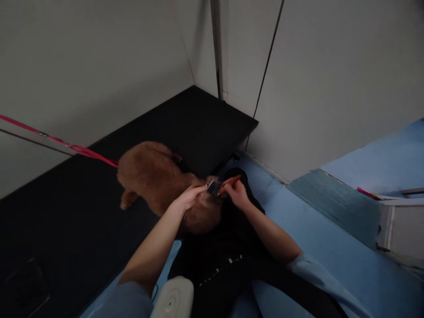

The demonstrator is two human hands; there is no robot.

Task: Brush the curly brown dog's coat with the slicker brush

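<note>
A brown, curly-coated dog [155, 172] lies on the black table [198, 119], one end of it reaching over the table's edge to my lap. My left hand [192, 196] grips the fur at that end, thumb stretched towards the right. In my right hand [236, 194] is an orange-handled brush [234, 180], its handle pinched between the fingers. The brush's dark flat head, blurred and with a bright edge, is against the fur just beyond my left thumb. The bristles cannot be made out.
A red leash [89, 152] runs taut from the dog to the left. Grey walls [314, 88] stand behind the table. Blue floor [281, 207] and a white cabinet [404, 225] lie on the right. A white device [174, 298] hangs at my front.
</note>
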